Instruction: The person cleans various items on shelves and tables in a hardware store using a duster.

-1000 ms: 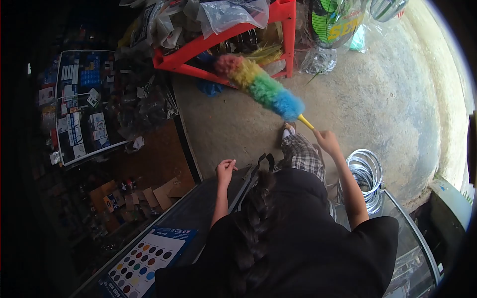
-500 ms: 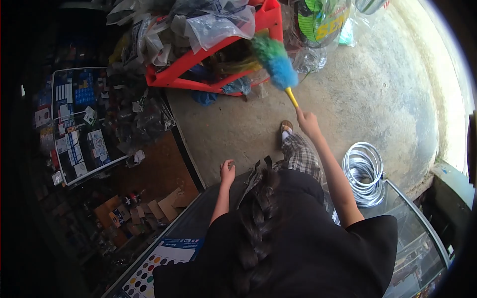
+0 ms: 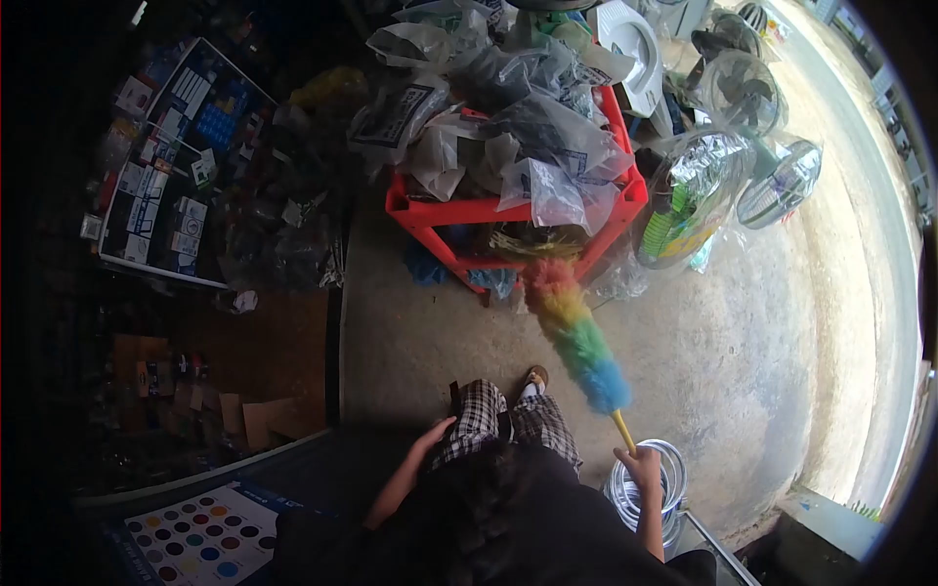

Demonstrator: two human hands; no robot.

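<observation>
My right hand (image 3: 643, 467) is closed round the yellow handle of a feather duster (image 3: 583, 347) with red, yellow, green and blue bands. The duster's red tip overlaps the lower front of a red plastic table (image 3: 430, 215) heaped with clear plastic bags (image 3: 557, 146). Down by my checked shorts (image 3: 482, 405), my left hand (image 3: 440, 430) has its fingers stretched out and holds nothing. A coil of silvery tubing (image 3: 674, 483) lies just behind and beside my right hand.
Wrapped fans (image 3: 699, 200) stand right of the red table. On the left are shelves with a panel of small boxes (image 3: 161, 186) and open cardboard boxes (image 3: 259, 415). A colour chart (image 3: 195, 532) lies at bottom left; the floor (image 3: 703, 361) is concrete.
My view has tilted up and turned, showing more of the table and fans. The duster, blurred before, now shows its full length. My left hand has moved down beside my shorts.
</observation>
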